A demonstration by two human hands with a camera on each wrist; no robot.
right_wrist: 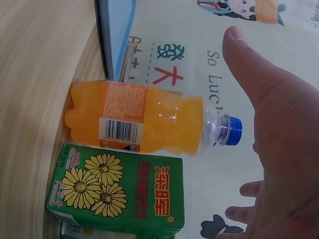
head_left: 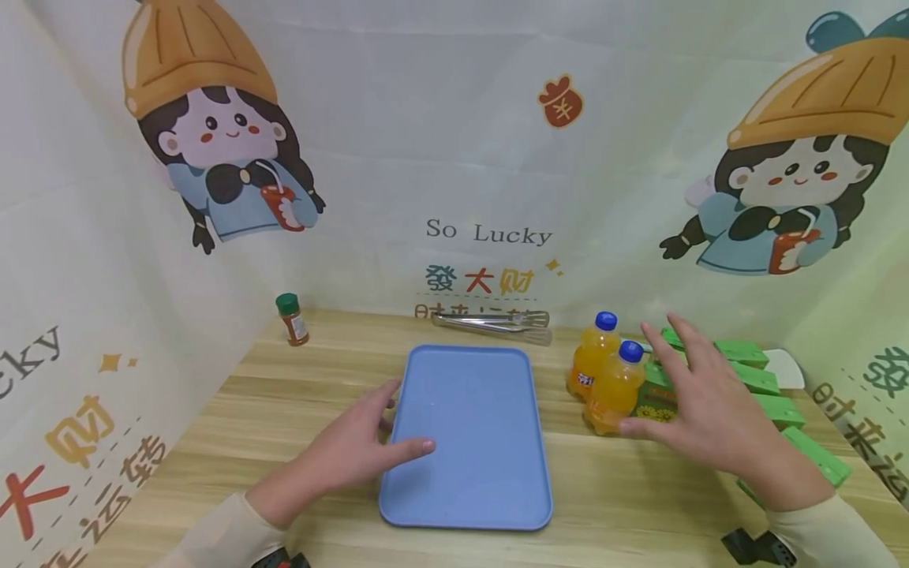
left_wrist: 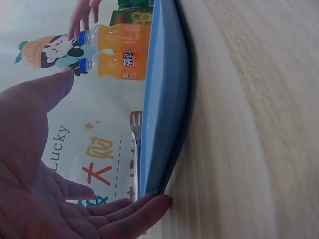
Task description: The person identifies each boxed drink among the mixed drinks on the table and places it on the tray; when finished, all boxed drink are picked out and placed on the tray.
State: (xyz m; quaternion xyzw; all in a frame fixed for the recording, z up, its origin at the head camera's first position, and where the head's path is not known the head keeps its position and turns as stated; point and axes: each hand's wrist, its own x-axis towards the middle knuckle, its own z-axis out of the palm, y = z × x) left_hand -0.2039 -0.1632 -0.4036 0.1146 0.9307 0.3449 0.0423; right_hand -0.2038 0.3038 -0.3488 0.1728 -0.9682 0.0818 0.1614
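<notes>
A blue rectangular tray (head_left: 465, 442) lies on the wooden table. My left hand (head_left: 355, 446) is at its left side, thumb over the near-left part; in the left wrist view, its fingertips (left_wrist: 157, 201) are right at the tray's rim. My right hand (head_left: 720, 414) hovers with spread fingers beside two orange drink bottles with blue caps, the front bottle (head_left: 614, 394) and the rear bottle (head_left: 591, 351). In the right wrist view, a bottle (right_wrist: 172, 119) stands against a green drink carton (right_wrist: 119, 191) with yellow flowers, and the hand holds nothing.
Several green cartons (head_left: 777, 410) stand in a group at the right, partly hidden by the right arm. Behind them is a white object (head_left: 787, 369). Metal tongs (head_left: 490, 322) lie behind the tray. A green-capped spice jar (head_left: 293, 322) stands at the back left. Printed cloth (head_left: 369, 158) encloses the table.
</notes>
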